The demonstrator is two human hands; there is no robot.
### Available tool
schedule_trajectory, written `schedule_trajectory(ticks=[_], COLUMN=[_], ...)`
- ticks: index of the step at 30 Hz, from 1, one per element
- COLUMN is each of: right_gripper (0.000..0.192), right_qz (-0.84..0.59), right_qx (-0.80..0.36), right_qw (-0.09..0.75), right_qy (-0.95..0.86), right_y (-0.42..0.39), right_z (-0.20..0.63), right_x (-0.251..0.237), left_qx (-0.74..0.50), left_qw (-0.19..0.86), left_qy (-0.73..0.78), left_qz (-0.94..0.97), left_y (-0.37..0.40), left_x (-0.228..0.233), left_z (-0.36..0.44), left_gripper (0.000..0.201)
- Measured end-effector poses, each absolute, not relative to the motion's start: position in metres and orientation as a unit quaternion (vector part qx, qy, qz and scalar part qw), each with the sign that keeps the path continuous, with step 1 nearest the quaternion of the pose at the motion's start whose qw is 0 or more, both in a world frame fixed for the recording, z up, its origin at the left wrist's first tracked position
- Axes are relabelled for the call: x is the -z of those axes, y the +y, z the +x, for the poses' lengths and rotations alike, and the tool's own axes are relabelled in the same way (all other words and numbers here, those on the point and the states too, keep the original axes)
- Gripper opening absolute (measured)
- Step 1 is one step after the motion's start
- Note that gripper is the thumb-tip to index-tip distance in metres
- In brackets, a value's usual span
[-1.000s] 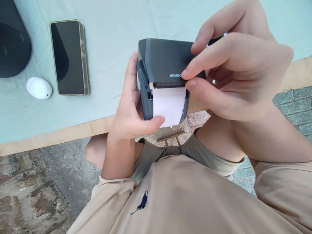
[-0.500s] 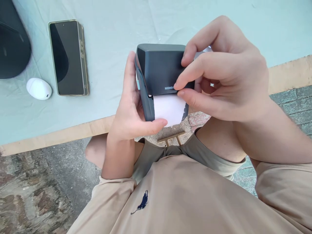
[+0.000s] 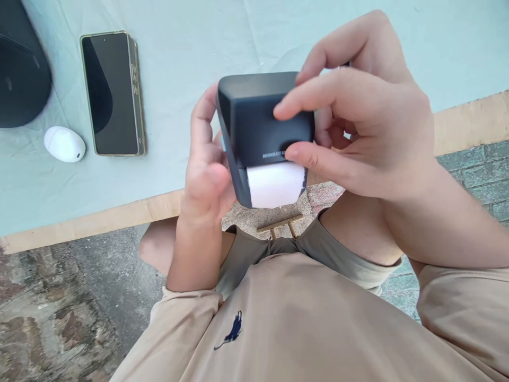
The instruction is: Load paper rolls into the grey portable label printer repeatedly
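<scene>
A dark label printer (image 3: pixel 260 119) is held above the near table edge (image 3: pixel 99 220), white paper (image 3: pixel 274 184) showing at its front; it is gripped on one side by the left hand (image 3: pixel 207 175), fingers curled. The right hand (image 3: pixel 358 122) is closed on its lid, thumb beneath; a phone (image 3: pixel 112 94) and white earbud case (image 3: pixel 64 144) lie well apart.

- Bare cloth on the table (image 3: pixel 191 48) lies open behind the label printer (image 3: pixel 260 119), free to pass.
- To the left stand a phone (image 3: pixel 112 93), a white oval case (image 3: pixel 64 144) just beside it, and a dark object (image 3: pixel 22 69) (partly out of view).
- Both hands crowd the printer's sides: left hand (image 3: pixel 207 164), right hand (image 3: pixel 366 111).
</scene>
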State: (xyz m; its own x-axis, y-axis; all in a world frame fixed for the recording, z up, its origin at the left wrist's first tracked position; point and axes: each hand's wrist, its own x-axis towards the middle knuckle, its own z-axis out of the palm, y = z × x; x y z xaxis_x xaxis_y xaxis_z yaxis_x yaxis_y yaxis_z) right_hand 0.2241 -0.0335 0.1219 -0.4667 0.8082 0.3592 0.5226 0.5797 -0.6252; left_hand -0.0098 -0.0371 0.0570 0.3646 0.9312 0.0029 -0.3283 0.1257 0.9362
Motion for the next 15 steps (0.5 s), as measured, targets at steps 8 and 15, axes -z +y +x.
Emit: schedule_trajectory(ticks=[8, 15], right_gripper=[0.078, 0.078], right_qz=[-0.430, -0.382], right_qx=[-0.402, -0.529], right_qw=[0.291, 0.303], right_qy=[-0.755, -0.695], right_y=[-0.039, -0.031], right_z=[0.212, 0.210], right_x=[-0.115, -0.112], left_qx=[-0.525, -0.495], left_qw=[0.648, 0.652], left_qy=[0.351, 0.383], left_qz=[0.425, 0.428], left_y=[-0.042, -0.043], left_x=[-0.076, -0.084], left_z=[-0.002, -0.006], left_gripper=[0.059, 0.067])
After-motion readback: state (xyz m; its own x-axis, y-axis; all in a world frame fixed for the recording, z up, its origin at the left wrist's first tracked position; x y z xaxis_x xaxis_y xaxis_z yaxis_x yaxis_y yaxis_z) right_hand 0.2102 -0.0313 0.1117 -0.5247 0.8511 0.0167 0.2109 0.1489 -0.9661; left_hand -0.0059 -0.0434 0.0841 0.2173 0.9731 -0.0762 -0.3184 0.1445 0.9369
